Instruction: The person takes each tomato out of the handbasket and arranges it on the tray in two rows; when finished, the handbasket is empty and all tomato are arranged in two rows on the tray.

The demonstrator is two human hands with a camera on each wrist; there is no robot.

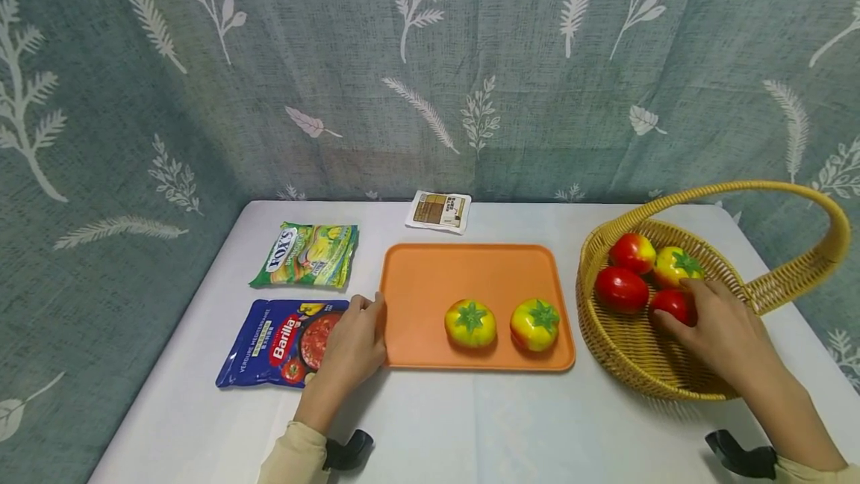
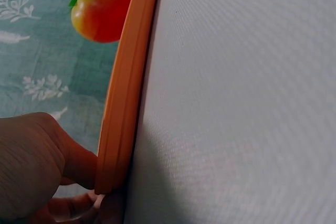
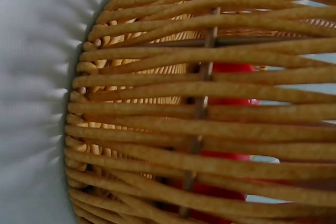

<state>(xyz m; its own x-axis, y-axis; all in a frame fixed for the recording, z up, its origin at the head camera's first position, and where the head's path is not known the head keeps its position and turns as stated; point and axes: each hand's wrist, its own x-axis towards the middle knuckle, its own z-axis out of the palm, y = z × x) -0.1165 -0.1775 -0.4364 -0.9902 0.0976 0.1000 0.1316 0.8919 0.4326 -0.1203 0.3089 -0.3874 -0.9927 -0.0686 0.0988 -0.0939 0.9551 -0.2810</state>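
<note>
My left hand (image 1: pixel 357 342) grips the left edge of an orange tray (image 1: pixel 416 275). In the left wrist view the thumb lies against the tray's rim (image 2: pixel 118 124), with fingertips underneath. Two yellow-green fruits with green leafy tops, a left one (image 1: pixel 470 323) and a right one (image 1: pixel 534 325), sit on the tray. On the right, my right hand (image 1: pixel 722 331) reaches into a wicker basket (image 1: pixel 621 361), thumb and fingers round a smooth red fruit (image 1: pixel 674 306). Beside it lie another red fruit (image 1: pixel 621 290), a red-yellow fruit (image 1: pixel 633 253) and a leafy-topped yellow one (image 1: pixel 675 267).
The basket's tall handle (image 1: pixel 836 234) arches up on the right. Left of the tray lie a blue Barilla pouch (image 1: pixel 269 346), partly behind the left hand, and a green FOX'S bag (image 1: pixel 312 255). A small white-and-brown packet (image 1: pixel 439 211) lies behind the tray.
</note>
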